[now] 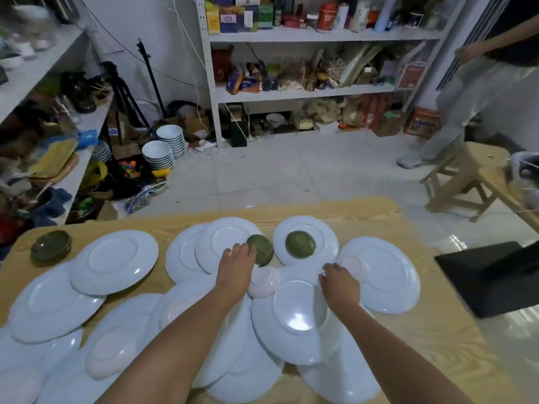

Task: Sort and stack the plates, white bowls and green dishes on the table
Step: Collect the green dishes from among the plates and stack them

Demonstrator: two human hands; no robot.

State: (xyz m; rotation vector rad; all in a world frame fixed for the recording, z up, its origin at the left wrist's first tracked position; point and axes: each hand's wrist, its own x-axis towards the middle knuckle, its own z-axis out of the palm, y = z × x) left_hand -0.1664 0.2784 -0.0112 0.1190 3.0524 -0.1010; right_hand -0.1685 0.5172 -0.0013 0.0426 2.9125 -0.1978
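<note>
Green dish (pixel 261 248) sits tilted right at the left hand (pixel 236 268) fingertips, fingers spread reaching; right hand (pixel 339 282), loosely open, touches a white bowl (pixel 354 266).

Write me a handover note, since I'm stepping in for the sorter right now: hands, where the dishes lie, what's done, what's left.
Left hand: reaching onto a tilted green dish; whether the grip has closed cannot be told.
Right hand: resting at an upturned white bowl on the right-hand plate; grip unclear.
Second green dish sits upside down on the far plate.
Another white bowl lies between the hands.
Done: a small stack of green dishes at the far left corner of the table.
Left: two loose green dishes, the bowls, and all the plates, which lie overlapping and unstacked.
</note>
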